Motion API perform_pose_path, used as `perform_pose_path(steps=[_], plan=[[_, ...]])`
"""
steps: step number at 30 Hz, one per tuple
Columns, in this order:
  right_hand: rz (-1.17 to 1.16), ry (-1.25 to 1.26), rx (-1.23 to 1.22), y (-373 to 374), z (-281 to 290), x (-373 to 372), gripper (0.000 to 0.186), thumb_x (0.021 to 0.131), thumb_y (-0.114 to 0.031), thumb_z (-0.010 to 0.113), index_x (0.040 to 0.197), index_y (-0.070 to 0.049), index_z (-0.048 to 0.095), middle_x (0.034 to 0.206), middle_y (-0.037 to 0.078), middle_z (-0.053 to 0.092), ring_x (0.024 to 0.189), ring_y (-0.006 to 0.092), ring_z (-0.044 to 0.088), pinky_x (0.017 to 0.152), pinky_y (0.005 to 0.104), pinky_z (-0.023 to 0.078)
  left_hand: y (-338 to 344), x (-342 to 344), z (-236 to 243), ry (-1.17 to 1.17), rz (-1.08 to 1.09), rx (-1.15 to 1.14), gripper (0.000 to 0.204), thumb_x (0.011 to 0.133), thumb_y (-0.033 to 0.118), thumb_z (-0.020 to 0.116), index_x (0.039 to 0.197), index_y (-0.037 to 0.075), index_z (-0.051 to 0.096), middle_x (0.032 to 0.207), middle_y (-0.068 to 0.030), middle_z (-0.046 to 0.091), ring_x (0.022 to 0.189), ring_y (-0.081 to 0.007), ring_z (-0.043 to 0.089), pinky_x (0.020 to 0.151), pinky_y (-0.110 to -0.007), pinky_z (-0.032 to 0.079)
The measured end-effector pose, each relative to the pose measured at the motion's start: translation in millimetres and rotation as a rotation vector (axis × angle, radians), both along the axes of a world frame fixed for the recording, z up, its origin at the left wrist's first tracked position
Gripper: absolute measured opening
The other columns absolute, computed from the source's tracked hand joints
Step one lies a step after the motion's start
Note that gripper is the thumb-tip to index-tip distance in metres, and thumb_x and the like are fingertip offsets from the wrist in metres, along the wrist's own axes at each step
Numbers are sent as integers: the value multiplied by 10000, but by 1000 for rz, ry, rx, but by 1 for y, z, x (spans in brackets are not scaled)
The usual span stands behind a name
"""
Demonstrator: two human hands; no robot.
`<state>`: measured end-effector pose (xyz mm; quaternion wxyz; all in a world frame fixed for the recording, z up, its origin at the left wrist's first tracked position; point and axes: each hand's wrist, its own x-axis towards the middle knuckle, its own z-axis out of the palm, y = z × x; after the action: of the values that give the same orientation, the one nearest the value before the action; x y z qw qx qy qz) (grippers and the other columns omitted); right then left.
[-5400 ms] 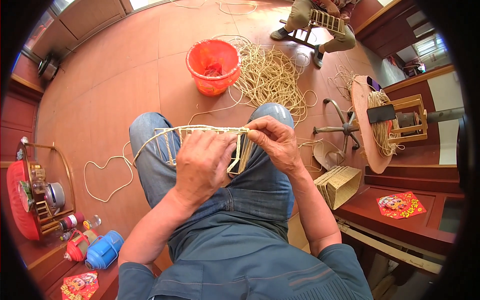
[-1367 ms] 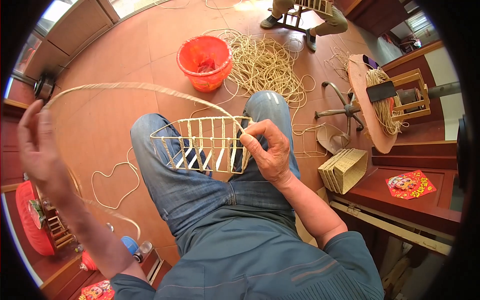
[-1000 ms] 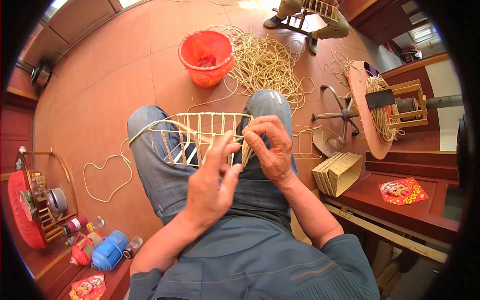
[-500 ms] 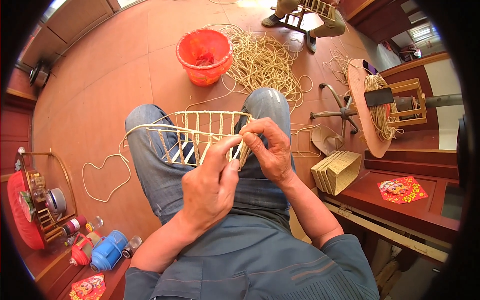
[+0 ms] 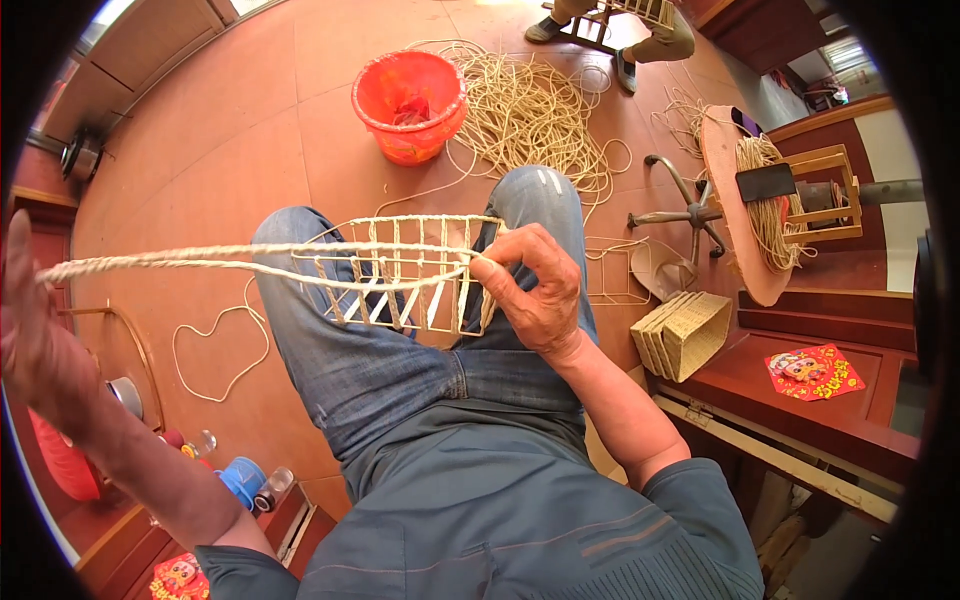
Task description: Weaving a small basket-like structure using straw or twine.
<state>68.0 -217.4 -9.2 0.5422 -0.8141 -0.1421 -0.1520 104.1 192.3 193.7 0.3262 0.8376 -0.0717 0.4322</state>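
A half-woven basket frame (image 5: 432, 300) of thin rods, partly wrapped in straw-coloured cord, rests across my thighs. At its right end my right hand (image 5: 538, 290) is closed, thumb and forefinger pinching the cord against the frame's upper rim. From that pinch a doubled length of straw cord (image 5: 200, 256) stretches left over the frame. My left hand (image 5: 45, 345) holds the other end of this loop, far out at the left edge, its forefinger pointing up. Dark shading there hides part of the left hand's grip.
A red bucket (image 5: 408, 110) stands on the floor ahead, beside a heap of loose cord (image 5: 525, 120). At right are stacked woven baskets (image 5: 682, 335) and a wheeled stand (image 5: 690, 215). Another person's leg (image 5: 660, 40) shows at the top. A blue flask (image 5: 242, 480) lies at lower left.
My left hand has swung from beside the right hand out to the far left, drawing the cord into a long double strand. The right hand stays at the frame's right end.
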Motion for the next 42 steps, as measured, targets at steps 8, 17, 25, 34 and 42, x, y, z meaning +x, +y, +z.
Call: perform_pose_path(steps=[8,17,25,34,42], plan=[[-33,190,206,9,8,1,62,980,-70,807,997,-35,759,1035,50,688,908,161,645,892,333,544,-142,-49,-117,622,-359,-218,422,1066,3,700,1479,86,677,993,-10,691,832,-62,616,721,-254,521],[149,191,57,-12,15,8,120,1006,-127,795,1046,-14,795,1031,76,753,979,187,698,889,343,566,-214,-84,-167,614,-564,-353,785,974,-76,753,1680,45,432,1262,-186,776,728,-155,732,711,-316,604],[361,614,364,-25,16,16,218,1130,-187,686,1205,12,733,1063,46,755,999,124,696,934,308,564,-228,-95,-176,611,-547,-204,888,946,-33,803,1714,12,358,1327,-211,758,1065,-316,814,804,-413,647],[386,644,442,-27,15,14,220,1142,-165,676,1268,11,709,1139,53,750,1063,133,718,982,312,576,-213,-86,-148,951,-646,-670,581,1058,0,672,1611,51,503,698,25,480,663,-66,482,639,-279,432],[262,242,-22,-20,13,5,210,977,-101,862,1139,-12,764,1074,61,803,1050,174,742,1029,358,566,-143,-90,-79,813,-581,-897,577,1012,35,701,1561,-7,530,786,104,465,658,14,365,620,-203,298]])
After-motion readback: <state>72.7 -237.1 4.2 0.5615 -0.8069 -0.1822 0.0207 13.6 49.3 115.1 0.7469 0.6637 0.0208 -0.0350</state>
